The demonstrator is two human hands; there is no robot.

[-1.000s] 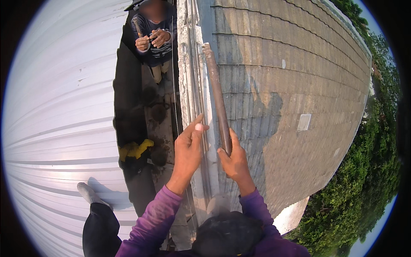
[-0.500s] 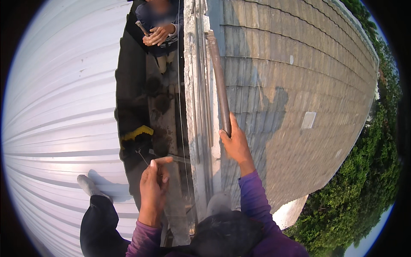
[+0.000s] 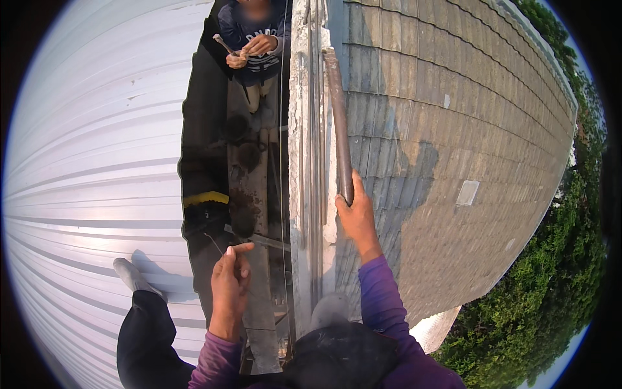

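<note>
My right hand (image 3: pixel 356 214) grips the lower end of a brown metal bar (image 3: pixel 339 117), which lies lengthwise along a rough white concrete ridge (image 3: pixel 299 162). My left hand (image 3: pixel 230 282) is below and left of it, over the dark gap, with its index finger pointing right and thumb up. It holds a thin bent wire (image 3: pixel 214 241) between its fingers. At the top of the gap a co-worker (image 3: pixel 256 65) holds a short rod-like tool (image 3: pixel 222 44) with both hands.
Left, a white corrugated metal roof (image 3: pixel 97 162) carries my socked foot (image 3: pixel 133 275). Right, a sloped tiled roof (image 3: pixel 447 162) ends before trees (image 3: pixel 518 298). A yellow piece (image 3: pixel 207 196) lies in the gap (image 3: pixel 253 298), whose planks, cables and jagged edge run between the roofs.
My left hand has moved from beside the bar down and left into the gap, now with a wire in it. My right hand and bar shifted upward. The co-worker's hands and tool have shifted.
</note>
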